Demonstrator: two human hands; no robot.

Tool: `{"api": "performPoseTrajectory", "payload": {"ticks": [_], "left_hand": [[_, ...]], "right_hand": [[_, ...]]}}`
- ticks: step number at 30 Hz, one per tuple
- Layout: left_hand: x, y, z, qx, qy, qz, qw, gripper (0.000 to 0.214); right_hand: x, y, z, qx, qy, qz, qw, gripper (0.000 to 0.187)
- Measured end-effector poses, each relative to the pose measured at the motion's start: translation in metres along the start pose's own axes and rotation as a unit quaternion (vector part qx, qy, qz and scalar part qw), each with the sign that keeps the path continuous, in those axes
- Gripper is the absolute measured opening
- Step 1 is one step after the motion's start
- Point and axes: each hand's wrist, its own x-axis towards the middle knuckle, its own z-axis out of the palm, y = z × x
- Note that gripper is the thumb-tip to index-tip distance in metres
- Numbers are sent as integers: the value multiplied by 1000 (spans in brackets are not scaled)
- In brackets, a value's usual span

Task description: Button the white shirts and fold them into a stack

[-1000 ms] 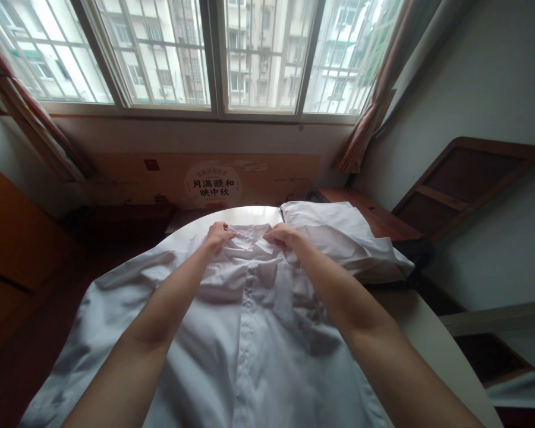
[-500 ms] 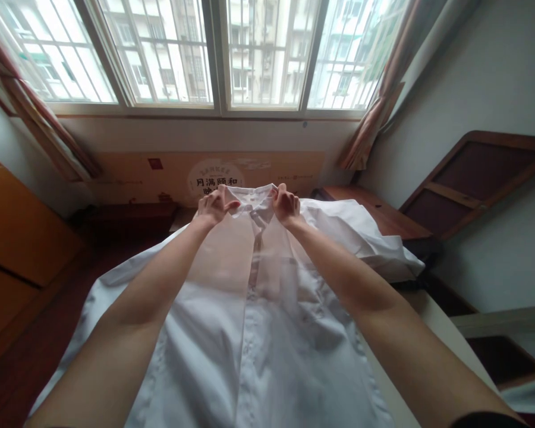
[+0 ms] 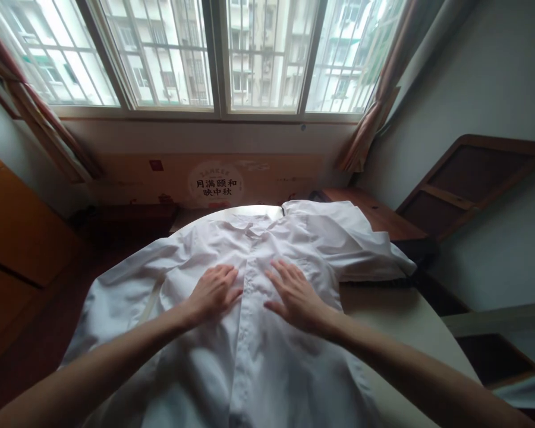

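Observation:
A white button-up shirt (image 3: 254,356) lies spread front side up, its collar at the far end and its sleeves out to both sides. My left hand (image 3: 216,288) rests on the chest just left of the button strip, fingers stretched out and palm down. On the other side of the strip, my right hand (image 3: 294,294) lies palm down with its fingers spread. Neither hand grips the cloth. Under the shirt is a pale round-edged table (image 3: 410,333), partly covered by it. The right sleeve has folds in it.
A brown wooden cabinet (image 3: 392,223) stands behind the right sleeve. Below the barred window (image 3: 263,59) is a printed banner (image 3: 160,178) on the wall. An orange cabinet (image 3: 22,238) is at the left, and a brown framed panel (image 3: 468,178) leans at the right.
Both hands have let go of the collar and come back toward me onto the shirt's chest. The shirt's upper part, held up before, now lies down on the table.

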Motion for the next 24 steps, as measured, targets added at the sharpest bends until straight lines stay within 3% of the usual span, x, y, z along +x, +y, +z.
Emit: {"api": "performPoseTrajectory", "payload": {"ticks": [3,5,8,12,16,19,24], "left_hand": [[-50,17,4,-50,10,1,999,35],[-67,24,6,-69,19,-28,997,22],[-73,30,6,-85,19,-62,994,15],[-71,29,1,-134,21,-80,987,16],[-81,14,-12,-196,58,-89,975,20],[-94,-4,-23,-211,41,-73,974,23],[-106,-33,-36,-124,40,-82,988,22]], "right_hand": [[-60,-21,4,42,-28,-32,998,60],[-83,-30,9,63,-26,-21,997,45],[-93,-40,16,65,-12,33,997,11],[-91,-42,16,61,-9,44,997,9],[-104,-30,4,119,15,65,991,13],[-119,-17,-6,142,19,63,988,13],[-128,-1,-10,106,46,91,989,13]]}}
